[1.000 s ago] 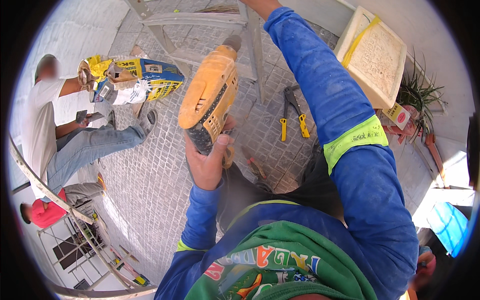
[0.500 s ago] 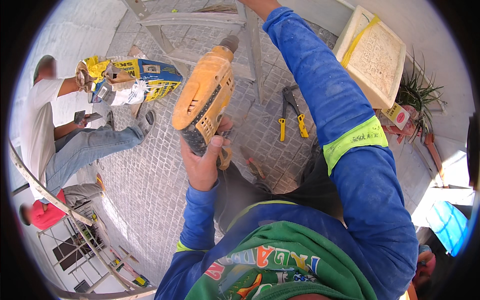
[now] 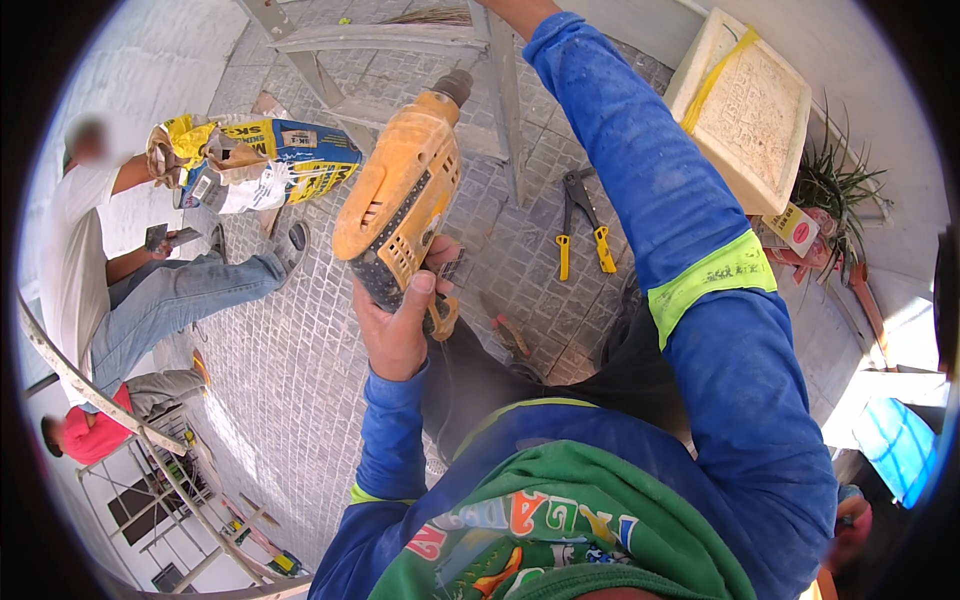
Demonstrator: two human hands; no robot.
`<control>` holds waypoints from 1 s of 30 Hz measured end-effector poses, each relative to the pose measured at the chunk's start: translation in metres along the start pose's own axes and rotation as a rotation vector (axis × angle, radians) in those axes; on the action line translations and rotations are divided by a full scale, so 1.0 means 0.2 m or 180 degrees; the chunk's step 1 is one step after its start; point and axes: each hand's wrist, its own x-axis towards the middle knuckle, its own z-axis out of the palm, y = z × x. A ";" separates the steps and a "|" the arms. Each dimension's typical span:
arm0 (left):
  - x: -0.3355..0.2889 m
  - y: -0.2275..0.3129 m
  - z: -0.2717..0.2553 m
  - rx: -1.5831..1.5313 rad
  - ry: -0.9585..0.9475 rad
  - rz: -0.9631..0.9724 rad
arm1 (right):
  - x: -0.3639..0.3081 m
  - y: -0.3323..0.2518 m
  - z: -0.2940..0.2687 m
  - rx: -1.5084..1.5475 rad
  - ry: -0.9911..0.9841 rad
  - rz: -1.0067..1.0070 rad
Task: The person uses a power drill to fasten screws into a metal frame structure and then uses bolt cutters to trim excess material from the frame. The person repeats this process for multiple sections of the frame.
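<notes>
My left hand is wrapped round the lower part of a dusty orange power drill. The drill is held up in front of me, its chuck pointing up and slightly right; no bit can be made out in it. My right arm reaches far forward in a blue sleeve. Only the wrist side of my right hand shows at the upper edge, near the stepladder, and its fingers are out of the picture. A hand riveter with yellow grips lies on the paving beyond my knees.
At the right stands a cream foam box with yellow tape, beside a spiky plant. To the left, a person holds flat tools by a blue-yellow powder bag. Another person in red is near metal scaffolding.
My left hand and the drill have shifted slightly left. My right arm has barely moved. The nearer person at the left has moved their head a little.
</notes>
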 end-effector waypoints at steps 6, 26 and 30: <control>0.04 0.04 0.00 0.0160 0.0307 -0.0337 | 0.00 0.00 0.02 -0.0092 0.0087 0.0236; -0.02 -0.02 -0.02 -0.0086 0.0162 -0.0234 | -0.02 0.00 0.03 -0.0012 0.0355 -0.0111; -0.03 0.00 -0.03 -0.0030 0.0205 -0.0059 | -0.02 0.00 0.02 -0.0051 0.0286 -0.0066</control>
